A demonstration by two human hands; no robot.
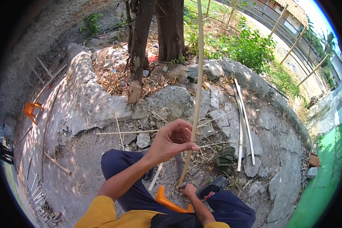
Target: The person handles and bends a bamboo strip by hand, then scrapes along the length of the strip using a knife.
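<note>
My left hand pinches a long, pale bamboo strip between thumb and fingers. The strip stands almost upright, bowed slightly, running from the top of the view down to my right hand. My right hand, closed low between my knees by the strip's lower end, grips what looks like a knife with a dark grey blade; its shape is partly hidden. A curved orange plastic piece lies between my legs. Thin curled shavings are scattered on the ground beyond my hands.
Loose pale strips lean on the rubble at right, near a dark green crumpled thing. Tree trunks rise behind a low stone edge. At far left are an orange chair, poles and a pile of sticks.
</note>
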